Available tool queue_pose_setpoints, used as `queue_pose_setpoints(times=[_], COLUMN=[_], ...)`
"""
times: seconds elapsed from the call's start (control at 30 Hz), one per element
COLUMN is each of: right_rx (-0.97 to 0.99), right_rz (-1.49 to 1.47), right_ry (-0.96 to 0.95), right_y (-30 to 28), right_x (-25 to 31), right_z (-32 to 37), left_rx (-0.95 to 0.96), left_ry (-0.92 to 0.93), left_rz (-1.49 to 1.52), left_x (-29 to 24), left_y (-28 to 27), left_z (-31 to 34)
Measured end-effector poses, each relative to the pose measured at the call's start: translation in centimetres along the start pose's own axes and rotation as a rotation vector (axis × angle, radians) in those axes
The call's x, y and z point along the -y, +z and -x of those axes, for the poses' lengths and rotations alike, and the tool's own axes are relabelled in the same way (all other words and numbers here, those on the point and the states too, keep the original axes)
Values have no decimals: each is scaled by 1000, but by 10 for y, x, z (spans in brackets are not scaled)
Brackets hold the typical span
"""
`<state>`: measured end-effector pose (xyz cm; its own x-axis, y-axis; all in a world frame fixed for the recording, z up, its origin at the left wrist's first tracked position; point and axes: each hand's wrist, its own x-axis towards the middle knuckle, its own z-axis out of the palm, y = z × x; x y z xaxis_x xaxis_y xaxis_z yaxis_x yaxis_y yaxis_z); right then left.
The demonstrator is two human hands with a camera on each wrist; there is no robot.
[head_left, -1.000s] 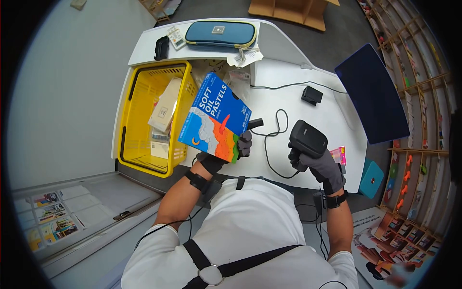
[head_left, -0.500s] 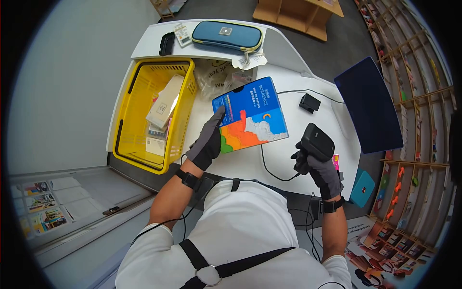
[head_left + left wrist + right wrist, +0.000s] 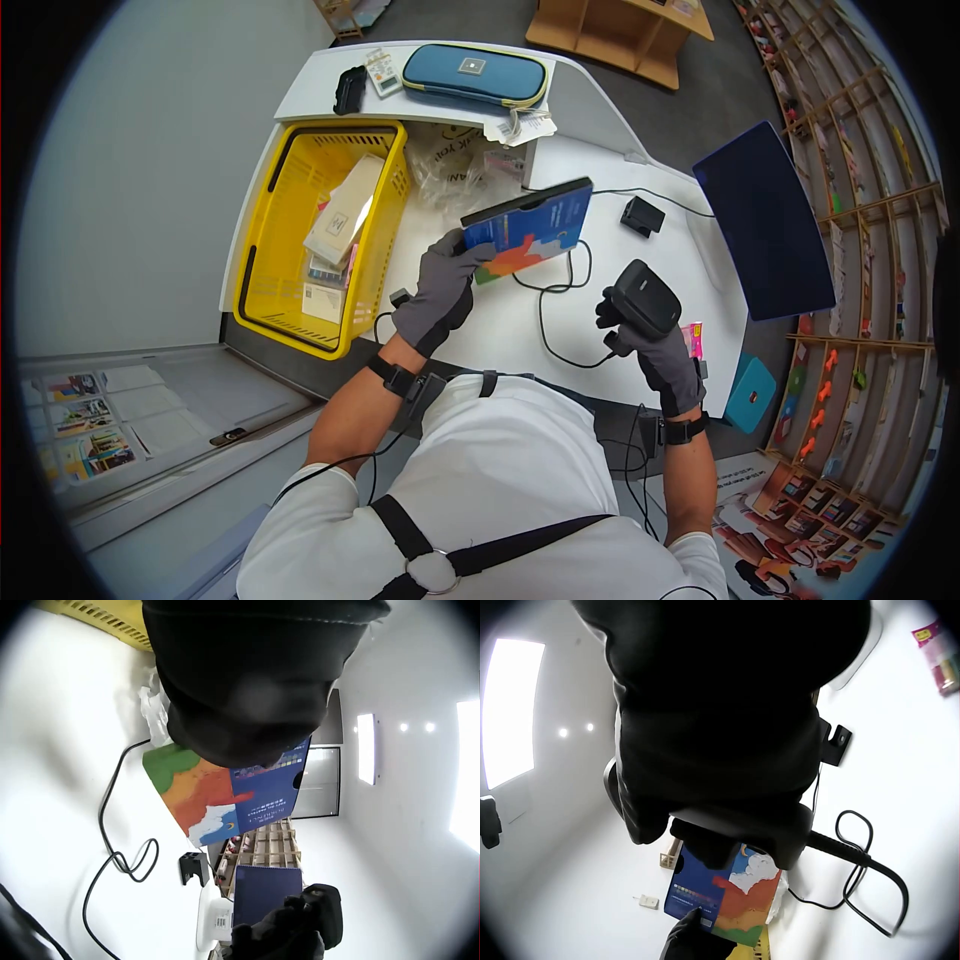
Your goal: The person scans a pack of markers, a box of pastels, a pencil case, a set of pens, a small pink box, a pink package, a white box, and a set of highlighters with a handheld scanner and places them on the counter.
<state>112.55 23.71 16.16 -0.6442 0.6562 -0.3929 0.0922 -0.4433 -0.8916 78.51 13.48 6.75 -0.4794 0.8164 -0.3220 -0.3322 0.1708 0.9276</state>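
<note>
Nearest is a person's white shirt (image 3: 520, 450), crossed by black straps (image 3: 560, 535) that meet at a metal ring (image 3: 433, 572). Both hands wear grey and black gloves. The right hand (image 3: 668, 370) has its grip clamped round a black handheld device (image 3: 647, 299), from which a thick black cable (image 3: 840, 849) runs. A pink packet (image 3: 693, 338) lies on the white bench (image 3: 490, 345) just beside that hand, and a teal box (image 3: 750, 392) sits at the right edge. The left hand (image 3: 440, 290) has its grip clamped on one end of a blue oil pastel box (image 3: 540, 225), held tilted over the bench between a yellow basket (image 3: 372, 270) and the device, well apart from the latter. Boxes (image 3: 345, 215) lie inside the basket. Farther back are crumpled clear plastic bags (image 3: 450, 170), a small black block (image 3: 642, 216) and, to the right, a dark monitor (image 3: 770, 225). A blue pencil case (image 3: 475, 72) rests on the raised ledge. Beyond stand a wooden unit (image 3: 610, 35) and tall shelves (image 3: 880, 200).
</note>
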Motion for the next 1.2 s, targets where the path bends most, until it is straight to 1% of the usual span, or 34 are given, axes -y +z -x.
queue_pose_setpoints(times=[0.03,0.13,0.17,0.27,0.3,0.4,0.43,0.53,0.7,0.8,0.83,0.93,0.97,1.07,1.1,1.2], right_rx=[20,57,65,77,75,74,75,80,81,86,96,128,125,118,93,43], right_rz=[43,133,159,209,207,199,179,138,136,144,144,151,136,106,78,23], right_ry=[-13,-44,-67,-119,-104,-72,-53,-13,-11,-21,-27,-42,-27,4,1,-6], right_y=[-1,-4,-4,-6,-5,-5,-5,-3,-4,-5,-5,-6,-6,-6,-5,-3], right_x=[-1,-1,-2,-3,-3,-2,-2,1,4,2,2,2,2,1,0,0], right_z=[1,0,-1,-3,-3,-3,-4,-5,-4,-2,-2,-3,-4,-4,-5,-4], left_rx=[-1,116,118,122,126,161,163,129,160,225,231,253,251,104,104,330], left_ry=[-2,249,248,496,496,610,609,580,566,368,364,134,137,-207,-209,8], left_rz=[-2,-75,-74,-362,-362,-429,-431,-264,-248,100,99,477,477,654,654,157], left_x=[-10,-36,-35,-35,-38,-47,-46,-40,-26,-18,-17,-14,-17,-26,-22,-14], left_y=[3,15,14,10,10,10,10,11,0,-11,-13,-22,-20,-7,-6,0], left_z=[5,16,16,13,13,16,16,15,8,3,2,-2,0,8,11,23])
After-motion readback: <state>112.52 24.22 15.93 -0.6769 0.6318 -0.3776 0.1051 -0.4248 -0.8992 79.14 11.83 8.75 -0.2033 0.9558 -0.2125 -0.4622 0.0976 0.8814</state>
